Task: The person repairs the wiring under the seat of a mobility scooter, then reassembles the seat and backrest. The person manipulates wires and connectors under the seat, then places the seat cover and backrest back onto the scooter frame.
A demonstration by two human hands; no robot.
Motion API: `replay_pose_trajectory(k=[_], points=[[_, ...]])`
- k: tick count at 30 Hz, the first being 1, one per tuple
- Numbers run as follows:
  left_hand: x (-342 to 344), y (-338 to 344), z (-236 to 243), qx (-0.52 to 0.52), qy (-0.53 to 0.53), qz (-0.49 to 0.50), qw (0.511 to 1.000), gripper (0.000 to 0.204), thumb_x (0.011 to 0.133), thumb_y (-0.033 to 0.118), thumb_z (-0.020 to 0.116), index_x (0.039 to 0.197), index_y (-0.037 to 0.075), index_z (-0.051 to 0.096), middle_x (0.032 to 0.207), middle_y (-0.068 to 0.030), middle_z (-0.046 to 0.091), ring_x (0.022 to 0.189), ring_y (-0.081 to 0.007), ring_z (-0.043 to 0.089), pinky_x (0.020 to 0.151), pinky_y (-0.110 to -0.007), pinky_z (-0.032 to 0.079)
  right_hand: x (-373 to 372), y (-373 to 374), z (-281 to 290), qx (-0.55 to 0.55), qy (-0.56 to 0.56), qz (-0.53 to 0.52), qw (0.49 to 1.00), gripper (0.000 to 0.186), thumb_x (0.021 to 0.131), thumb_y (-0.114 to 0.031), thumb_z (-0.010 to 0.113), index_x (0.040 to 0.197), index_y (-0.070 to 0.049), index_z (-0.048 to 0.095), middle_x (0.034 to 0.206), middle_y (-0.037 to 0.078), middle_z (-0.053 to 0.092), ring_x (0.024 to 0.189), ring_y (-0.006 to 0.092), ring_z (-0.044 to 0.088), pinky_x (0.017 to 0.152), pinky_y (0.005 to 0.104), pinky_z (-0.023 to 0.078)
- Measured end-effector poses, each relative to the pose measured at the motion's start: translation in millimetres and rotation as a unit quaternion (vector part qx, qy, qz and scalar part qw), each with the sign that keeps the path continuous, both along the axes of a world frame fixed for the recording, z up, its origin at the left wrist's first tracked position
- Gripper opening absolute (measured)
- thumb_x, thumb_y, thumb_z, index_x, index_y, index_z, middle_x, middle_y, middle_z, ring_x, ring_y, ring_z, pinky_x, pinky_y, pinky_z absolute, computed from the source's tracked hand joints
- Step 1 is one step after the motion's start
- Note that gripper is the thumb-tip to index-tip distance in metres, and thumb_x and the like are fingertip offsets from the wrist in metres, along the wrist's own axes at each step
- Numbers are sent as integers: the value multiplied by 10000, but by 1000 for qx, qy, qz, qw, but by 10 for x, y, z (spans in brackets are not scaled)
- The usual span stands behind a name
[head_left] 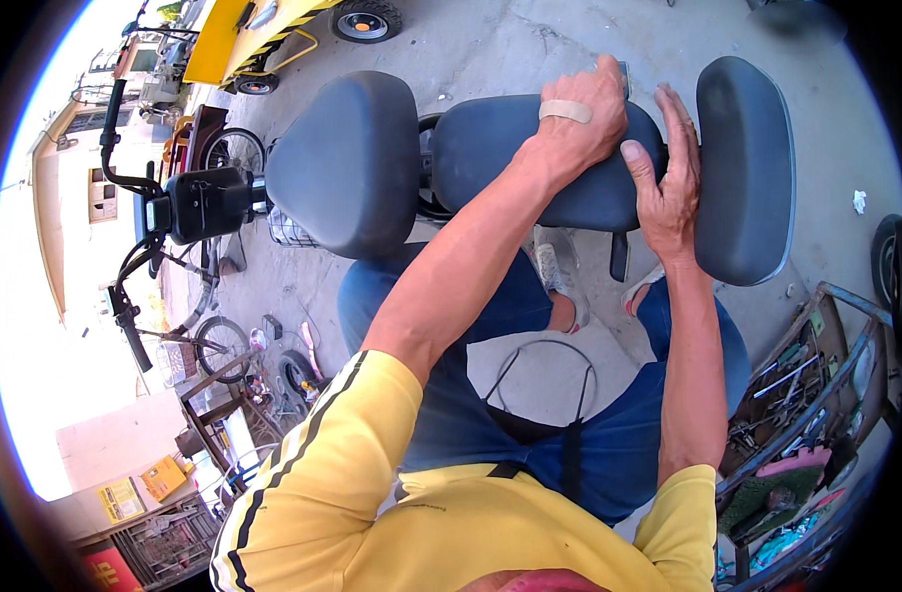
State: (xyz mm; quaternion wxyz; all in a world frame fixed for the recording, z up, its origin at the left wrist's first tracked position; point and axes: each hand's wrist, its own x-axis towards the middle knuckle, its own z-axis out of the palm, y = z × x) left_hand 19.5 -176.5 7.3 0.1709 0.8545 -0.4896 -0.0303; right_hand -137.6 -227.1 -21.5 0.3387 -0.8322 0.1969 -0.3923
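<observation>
A scooter-like vehicle with dark grey padded seats stands across in front of me. My left hand (586, 111), with a bandage strip (566, 111) on its back, is closed at the far side of the rear seat (490, 148). A small part of a thing (624, 77) shows beyond its fingers; its kind I cannot make out. My right hand (670, 192) is held upright, fingers stretched and thumb apart, between the rear seat and the padded backrest (745, 168). It seems to rest against the backrest's near edge. The front saddle (357, 163) is left of the rear seat.
The handlebar (125, 183) stands at the far left. A yellow cart (249, 39) with black wheels is at the upper left. At the right, a metal-framed rack (796, 385) holds several tools. Bicycles and parts lie at the left. A round wire stool frame (540, 345) shows between my legs.
</observation>
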Motion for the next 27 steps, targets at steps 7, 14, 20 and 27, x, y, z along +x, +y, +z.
replay_pose_trajectory(k=[7, 14, 20, 27], points=[[-112, 15, 100, 27, 15, 45, 999, 229, 916, 139, 629, 1077, 6, 537, 804, -268, 716, 748, -489, 694, 696, -563, 535, 84, 72, -24, 16, -4, 5, 1000, 629, 1061, -417, 598, 1533, -19, 477, 1524, 213, 541, 1416, 396, 506, 1170, 460, 405], [76, 129, -140, -138, 30, 3, 990, 192, 898, 41, 599, 1088, 25, 576, 840, -190, 734, 740, -457, 680, 666, -549, 534, 199, 52, -126, 37, 37, 24, 998, 610, 1039, -413, 632, 1468, 10, 536, 1468, 238, 573, 1362, 408, 543, 1126, 469, 447], [-58, 314, 693, -228, -130, -67, 963, 87, 985, 71, 561, 1033, 44, 629, 818, -149, 705, 757, -446, 639, 709, -517, 518, 71, -29, -83, 44, 48, 11, 998, 531, 1048, -375, 626, 1462, -46, 571, 1461, 208, 589, 1351, 396, 557, 1121, 457, 452], [500, 836, -147, -150, -72, 121, 979, 87, 1007, 99, 547, 978, 19, 567, 786, -226, 674, 773, -464, 648, 712, -572, 477, 172, 62, 18, 3, 109, 23, 994, 614, 1012, -399, 670, 1507, -66, 526, 1495, 194, 546, 1371, 398, 526, 1130, 475, 447]])
